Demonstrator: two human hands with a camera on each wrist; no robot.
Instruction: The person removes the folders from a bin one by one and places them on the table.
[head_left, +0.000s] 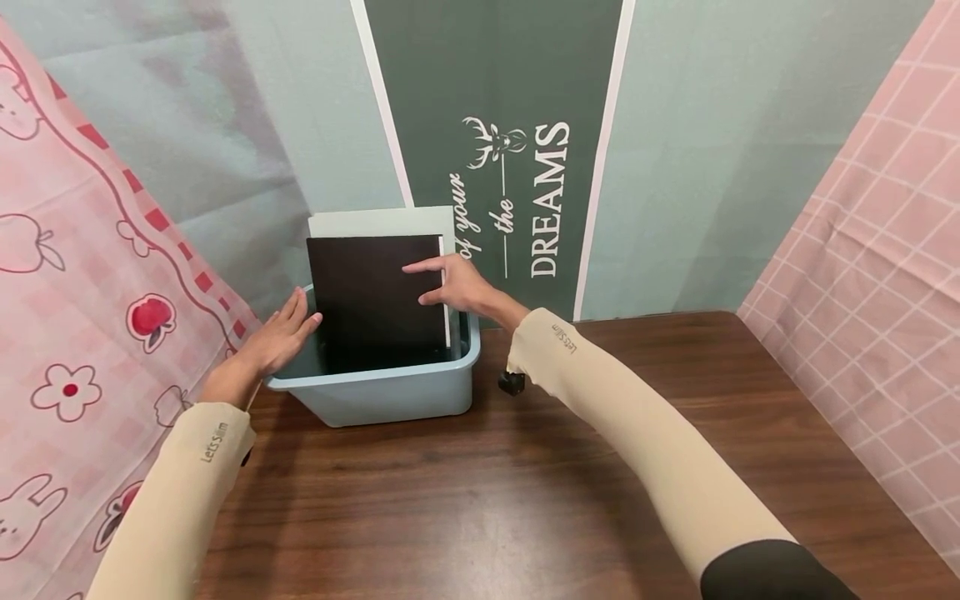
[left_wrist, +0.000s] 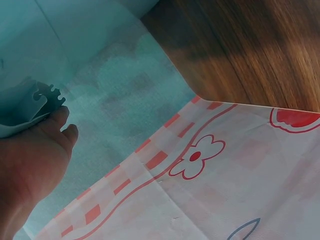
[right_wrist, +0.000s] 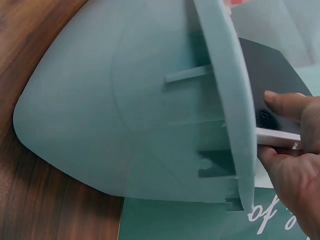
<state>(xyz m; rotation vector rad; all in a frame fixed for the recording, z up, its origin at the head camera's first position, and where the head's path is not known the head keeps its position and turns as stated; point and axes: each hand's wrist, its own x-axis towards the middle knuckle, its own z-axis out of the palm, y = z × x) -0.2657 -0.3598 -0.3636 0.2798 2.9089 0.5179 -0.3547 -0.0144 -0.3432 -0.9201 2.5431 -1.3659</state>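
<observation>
Hands at a pale blue plastic tub (head_left: 390,392) that sits on the dark brown wood-grain tabletop (head_left: 525,492), near its back-left corner. Upright in the tub: a black flat rectangular book (head_left: 375,292), w/ a larger pale grey-white board (head_left: 382,222) standing just behind it and rising above its top edge. Right hand (head_left: 457,287) is on the black book's right edge; index finger straight across the cover, thumb lower on the cover. Right wrist view shows the fingers (right_wrist: 287,105) on the dark cover and the rest of the hand wrapped round the book's white page edge, so the book is pinched at that side. Left hand (head_left: 281,337) rests against the tub's left rim, fingers straight and together, tips just beside the book's left edge; left wrist view shows its fingertips (left_wrist: 62,120) touching the underside of the tub's lip; nothing grasped. Both forearms wear beige sleeves, each printed "Let's Slim" near the wrist; a black sleeve end shows at the right upper arm. Small black object (head_left: 512,382) under the right wrist, on the tabletop side; type not clear. Behind: a dark green banner (head_left: 487,100) w/ white border, a deer-head mark and the words "of your", "the", "DREAMS", text turned sideways. Left: pink cloth w/ apples, flowers, rabbits (head_left: 82,317). Right: pink grid-pattern cloth (head_left: 877,267).
</observation>
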